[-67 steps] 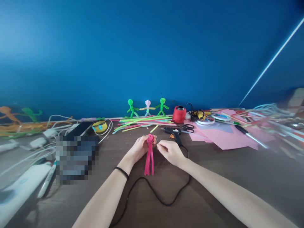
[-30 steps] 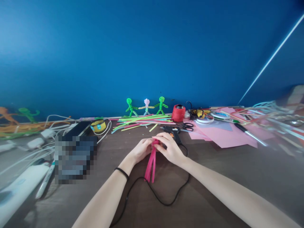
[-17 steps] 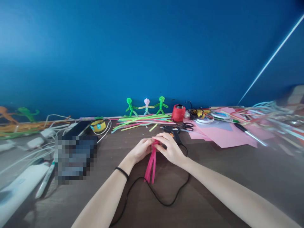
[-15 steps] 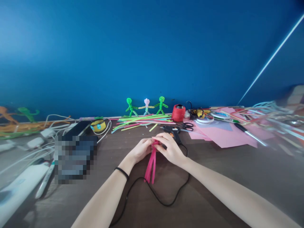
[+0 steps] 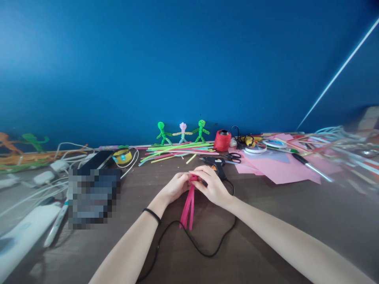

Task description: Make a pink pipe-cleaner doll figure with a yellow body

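A bundle of pink strips (image 5: 187, 209) hangs down from between my hands, with a small folded or knotted part at its top. My left hand (image 5: 177, 187) has its fingers closed on the left side of that top part. From the right, my right hand (image 5: 211, 184) pinches the same part with thumb and fingers. The strips fan out a little at their lower ends, above the dark table (image 5: 254, 240). Just behind my right hand lies a black glue gun (image 5: 218, 165), its black cord looping round below the strips.
Several coloured strips (image 5: 177, 150) lie by the wall below three small figures (image 5: 182, 132). Right of them are a red roll (image 5: 222, 141), scissors (image 5: 233, 157), pink paper (image 5: 281, 169) and a knife (image 5: 310, 167). Phones, white cables and a yellow item (image 5: 122, 157) are at left.
Both hands stay in almost the same place. My right thumb has shifted slightly, and a little more of the pink top part shows between the hands.
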Motion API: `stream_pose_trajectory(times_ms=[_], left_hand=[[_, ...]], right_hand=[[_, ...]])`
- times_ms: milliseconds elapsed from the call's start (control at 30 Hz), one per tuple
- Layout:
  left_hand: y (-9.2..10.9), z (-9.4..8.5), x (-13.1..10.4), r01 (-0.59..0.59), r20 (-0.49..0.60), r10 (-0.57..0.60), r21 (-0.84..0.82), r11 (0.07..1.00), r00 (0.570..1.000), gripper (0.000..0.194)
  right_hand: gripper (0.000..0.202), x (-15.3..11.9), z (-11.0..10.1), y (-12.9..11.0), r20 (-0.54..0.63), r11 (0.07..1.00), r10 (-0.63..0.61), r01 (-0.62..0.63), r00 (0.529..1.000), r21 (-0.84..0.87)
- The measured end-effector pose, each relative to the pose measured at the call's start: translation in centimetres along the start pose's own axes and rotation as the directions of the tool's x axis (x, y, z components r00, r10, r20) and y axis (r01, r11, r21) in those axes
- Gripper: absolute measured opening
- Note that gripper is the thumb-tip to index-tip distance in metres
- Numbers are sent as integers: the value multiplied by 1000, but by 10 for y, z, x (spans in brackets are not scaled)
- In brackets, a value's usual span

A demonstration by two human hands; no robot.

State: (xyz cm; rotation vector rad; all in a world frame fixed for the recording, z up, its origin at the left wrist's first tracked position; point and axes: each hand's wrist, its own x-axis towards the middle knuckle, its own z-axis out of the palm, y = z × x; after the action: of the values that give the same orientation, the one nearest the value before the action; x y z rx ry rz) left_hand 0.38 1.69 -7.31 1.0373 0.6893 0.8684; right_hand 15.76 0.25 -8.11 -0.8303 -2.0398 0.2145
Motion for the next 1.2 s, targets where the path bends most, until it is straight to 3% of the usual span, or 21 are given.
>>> stream_pose_trajectory(times_ms=[233,367,600,1200], left_hand=[[0,0,1,9,14,-8,-67,998,1000,17],[1,-2,1,63,70,-52,-170,983,996,20],[2,-5,0,18,204,18,-170,985,979,20],[8,0,-5,-29,188,48,-104,994,981,25]], right_hand=[[23,0,1,1,-31,1000,-14,13,999,-10],[22,-1,0,0,-75,1000,-23,23,997,0],[21,0,-2,0,-143,1000,1,2,990,19],[27,0,-3,-1,-144,999,9,-5,990,33]])
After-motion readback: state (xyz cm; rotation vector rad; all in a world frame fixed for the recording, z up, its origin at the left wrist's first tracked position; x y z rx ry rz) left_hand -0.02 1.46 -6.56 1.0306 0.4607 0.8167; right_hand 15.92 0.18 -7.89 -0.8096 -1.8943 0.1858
